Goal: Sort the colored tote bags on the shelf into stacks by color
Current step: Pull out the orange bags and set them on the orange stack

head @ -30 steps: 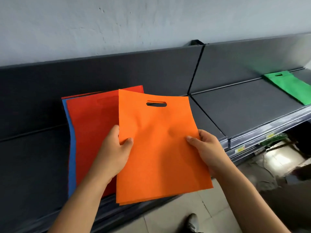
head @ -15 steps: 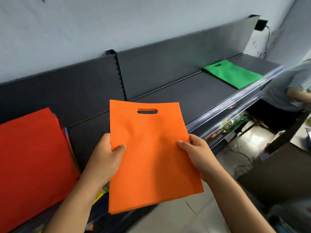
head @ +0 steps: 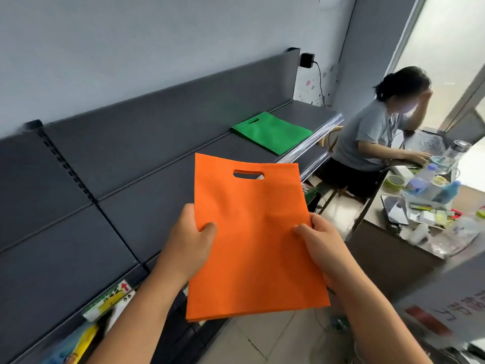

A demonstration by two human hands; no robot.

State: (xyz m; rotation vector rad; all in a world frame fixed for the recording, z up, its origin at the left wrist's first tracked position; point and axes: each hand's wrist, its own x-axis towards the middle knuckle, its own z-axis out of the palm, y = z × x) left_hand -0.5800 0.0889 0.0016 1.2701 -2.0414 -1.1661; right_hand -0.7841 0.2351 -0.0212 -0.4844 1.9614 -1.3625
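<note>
I hold an orange bag [head: 252,237] flat in front of me, its cut-out handle pointing away. My left hand [head: 190,241] pinches its left edge, thumb on top and the other fingers hidden underneath. My right hand [head: 319,239] grips the right edge the same way, only the thumb and knuckles showing. From the stacked edges at the near end it may be more than 1 bag, but I cannot count the layers.

The bag hangs above the front edge of the dark shelf [head: 162,206], covering part of that edge and the lower shelf below. A green bag [head: 273,132] lies flat near the shelf's far right end, close to the front lip. The shelf between it and my hands is bare.

Packets on the lower shelf at bottom left are blurred and cut off. To the right a seated person [head: 372,137] works at a cluttered table [head: 388,232], well apart from the shelf's end.
</note>
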